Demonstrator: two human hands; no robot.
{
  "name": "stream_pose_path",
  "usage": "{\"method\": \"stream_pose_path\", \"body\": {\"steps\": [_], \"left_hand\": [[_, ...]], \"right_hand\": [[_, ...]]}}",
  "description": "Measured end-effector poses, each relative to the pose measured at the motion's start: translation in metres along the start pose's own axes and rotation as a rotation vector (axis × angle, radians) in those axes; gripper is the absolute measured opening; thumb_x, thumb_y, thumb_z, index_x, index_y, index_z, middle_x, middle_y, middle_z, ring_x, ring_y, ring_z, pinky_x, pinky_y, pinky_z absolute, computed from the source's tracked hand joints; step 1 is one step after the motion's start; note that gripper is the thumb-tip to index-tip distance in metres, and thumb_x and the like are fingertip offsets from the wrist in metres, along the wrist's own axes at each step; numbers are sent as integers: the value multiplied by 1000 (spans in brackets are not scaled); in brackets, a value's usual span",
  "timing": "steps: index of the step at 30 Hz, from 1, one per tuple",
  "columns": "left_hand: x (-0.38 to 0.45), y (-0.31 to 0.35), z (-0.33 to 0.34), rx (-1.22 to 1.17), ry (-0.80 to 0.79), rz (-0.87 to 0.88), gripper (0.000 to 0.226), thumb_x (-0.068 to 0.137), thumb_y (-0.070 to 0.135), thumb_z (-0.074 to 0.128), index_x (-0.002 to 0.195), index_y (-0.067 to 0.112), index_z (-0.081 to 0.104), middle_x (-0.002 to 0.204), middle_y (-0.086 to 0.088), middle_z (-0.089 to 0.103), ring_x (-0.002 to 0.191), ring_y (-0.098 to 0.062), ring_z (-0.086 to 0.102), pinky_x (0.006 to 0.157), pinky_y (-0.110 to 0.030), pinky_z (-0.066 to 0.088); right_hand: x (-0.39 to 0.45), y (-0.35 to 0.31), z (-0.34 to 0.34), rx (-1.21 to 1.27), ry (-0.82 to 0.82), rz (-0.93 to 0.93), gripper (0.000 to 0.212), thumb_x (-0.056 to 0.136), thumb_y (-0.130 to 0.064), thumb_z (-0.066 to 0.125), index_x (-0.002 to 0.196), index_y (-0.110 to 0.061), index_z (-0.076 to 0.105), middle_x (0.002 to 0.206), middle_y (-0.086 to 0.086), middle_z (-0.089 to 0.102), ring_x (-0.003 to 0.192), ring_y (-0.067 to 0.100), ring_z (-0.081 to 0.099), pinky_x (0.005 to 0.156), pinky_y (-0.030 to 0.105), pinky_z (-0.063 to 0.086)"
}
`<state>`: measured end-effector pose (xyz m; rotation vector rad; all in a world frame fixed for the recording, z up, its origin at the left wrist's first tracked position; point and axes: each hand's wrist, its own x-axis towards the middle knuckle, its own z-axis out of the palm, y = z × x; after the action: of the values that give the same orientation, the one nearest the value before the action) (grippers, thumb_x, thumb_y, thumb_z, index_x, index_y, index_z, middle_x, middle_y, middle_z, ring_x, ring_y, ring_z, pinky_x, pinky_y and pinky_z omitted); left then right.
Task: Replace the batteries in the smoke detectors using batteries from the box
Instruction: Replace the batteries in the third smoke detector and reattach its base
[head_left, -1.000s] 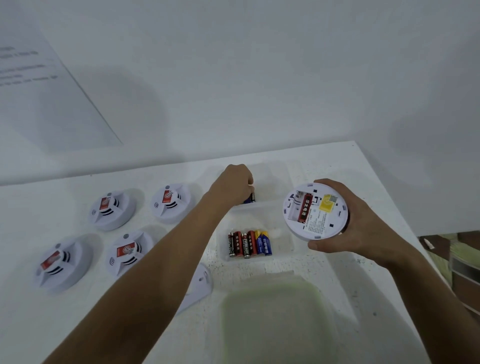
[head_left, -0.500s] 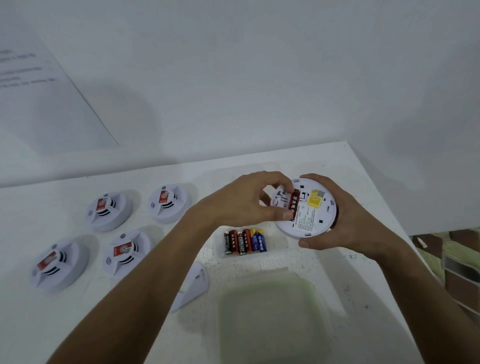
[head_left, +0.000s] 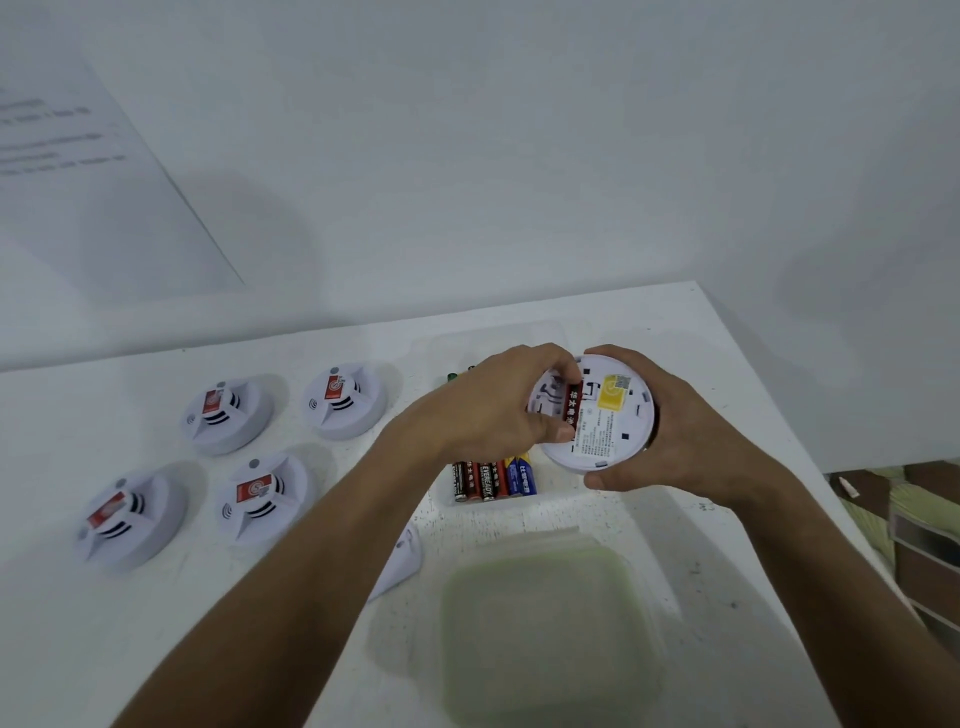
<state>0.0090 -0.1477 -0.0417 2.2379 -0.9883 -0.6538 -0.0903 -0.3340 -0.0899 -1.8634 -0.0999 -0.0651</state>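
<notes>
Smoke detector (head_left: 605, 415), round white plastic, back up.
Right hand (head_left: 691, 431) cups it; left hand (head_left: 493, 410) pinches red battery (head_left: 571, 410).

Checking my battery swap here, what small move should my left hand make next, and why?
Probably press the battery down until it seats. Your left hand has its fingertips at the open compartment beside the red battery already in the smoke detector, which your right hand holds steady.

Matt white plastic smoke detectors (head_left: 226, 415) on a smooth white table (head_left: 727, 364) — beside glossy foil-wrapped batteries (head_left: 493, 480).
</notes>
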Motion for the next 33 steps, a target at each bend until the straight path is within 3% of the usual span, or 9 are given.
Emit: {"method": "stream_pose_path", "body": {"steps": [7, 11, 14, 16, 18, 21, 26, 29, 33], "left_hand": [[3, -1, 3, -20, 8, -12, 37, 85, 26, 73, 104, 26, 41, 108, 3, 60, 94, -18, 61, 78, -37, 55], [10, -1, 12, -63, 224, 24, 30, 84, 41, 70, 93, 26, 46, 108, 4, 55, 92, -9, 58, 68, -22, 46], [17, -2, 19, -52, 340, 60, 24, 88, 37, 67, 82, 23, 48, 84, 5, 57, 69, -6, 49, 61, -21, 38], [22, -5, 18, -176, 335, 35, 21, 86, 30, 71, 80, 24, 51, 72, 8, 59, 62, -6, 49, 59, -24, 42], [28, -8, 11, -398, 375, -23, 19, 83, 20, 75, 86, 22, 57, 75, 4, 66, 65, -11, 58, 63, -34, 51], [41, -29, -6, -582, 512, -122, 19, 80, 9, 77, 92, 11, 63, 76, 0, 71, 64, -12, 63, 63, -35, 56], [67, -70, -13, -344, 498, -295, 19, 76, 17, 81, 91, 12, 70, 88, -7, 75, 66, -14, 65, 65, -30, 57], [79, -72, -7, -91, 398, -277, 19, 79, 21, 78, 96, 13, 73, 97, -7, 74, 82, -14, 66, 68, -18, 46], [85, -73, 0, 77, 339, -277, 29, 86, 24, 72, 112, 10, 71, 112, -8, 70, 101, -18, 64, 79, -18, 41]], "right_hand": [[3, 8, -1, -11, 5, 26, 95, 47, -16, 93, 132, -26, 51, 116, -11, 65, 107, 12, 64, 84, 23, 56], [4, 13, -6, -21, 37, 35, 92, 49, -14, 91, 132, -25, 51, 115, -11, 66, 108, 13, 64, 84, 23, 56], [6, 15, -8, -26, 43, 30, 93, 50, -12, 91, 133, -22, 51, 117, -8, 65, 110, 15, 63, 86, 25, 56], [6, 16, -9, -29, 57, 31, 93, 49, -14, 92, 132, -22, 52, 117, -8, 65, 109, 14, 63, 85, 23, 56], [4, 17, -11, -29, 79, 44, 94, 48, -17, 92, 132, -23, 51, 117, -12, 64, 110, 11, 63, 84, 19, 54], [-2, 18, -15, -32, 97, 76, 94, 48, -16, 91, 133, -24, 51, 118, -18, 64, 111, 5, 62, 82, 17, 53], [-11, 19, -15, -26, 104, 103, 92, 48, -15, 91, 131, -29, 51, 118, -16, 64, 110, 5, 62, 82, 20, 55], [-13, 19, -13, -19, 93, 103, 91, 49, -15, 91, 130, -31, 51, 117, -16, 64, 110, 5, 62, 82, 19, 56], [-15, 17, -13, -12, 90, 102, 91, 50, -15, 90, 130, -33, 51, 117, -17, 64, 110, 4, 62, 80, 20, 56]]}}
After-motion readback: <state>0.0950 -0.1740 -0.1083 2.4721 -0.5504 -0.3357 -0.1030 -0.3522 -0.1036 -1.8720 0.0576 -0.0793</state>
